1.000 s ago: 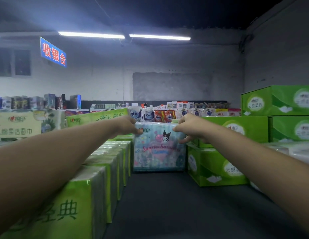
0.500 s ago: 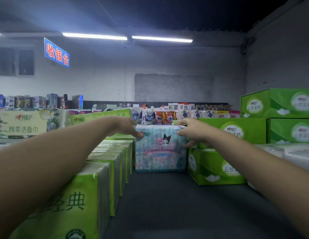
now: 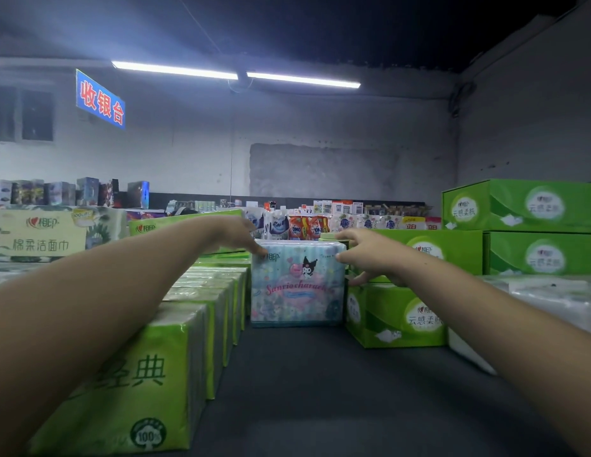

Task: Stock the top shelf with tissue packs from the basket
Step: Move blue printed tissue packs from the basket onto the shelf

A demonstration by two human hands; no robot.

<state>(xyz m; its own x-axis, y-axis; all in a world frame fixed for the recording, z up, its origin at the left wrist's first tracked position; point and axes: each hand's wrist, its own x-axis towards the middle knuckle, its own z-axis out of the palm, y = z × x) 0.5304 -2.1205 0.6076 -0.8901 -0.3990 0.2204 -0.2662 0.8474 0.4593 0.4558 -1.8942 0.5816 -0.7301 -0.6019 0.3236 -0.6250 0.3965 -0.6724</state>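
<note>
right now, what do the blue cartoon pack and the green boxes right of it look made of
Blue cartoon pack: soft printed plastic film, slightly glossy; its face ripples and catches light. Green boxes: probably printed cardboard, smooth semi-matte; flat faces, crisp straight edges.

Blue sign [image 3: 100, 98] w/ red characters hangs upper left, in front of the white wall [image 3: 195, 153]. Two tube lights [image 3: 175, 69] end to end on the ceiling, both lit. Dark window [image 3: 22, 115] far left. Grey cement patch [image 3: 320, 169] mid wall.

Far shelf along back wall: dark printed boxes [image 3: 86, 191] at left, small white-orange boxes [image 3: 337, 207] mid. Orange OMO pouches [image 3: 309, 227] sit just beside blue-white pouches [image 3: 277, 225].

Near left: row of green packs [image 3: 202, 311], upright, side by side, running front to back. Pale leaf-print pack [image 3: 47, 234] behind them.

Right: green boxes [image 3: 521, 206] stacked one on another. White wrapped packs [image 3: 551, 298] just beside, lower right.
</note>
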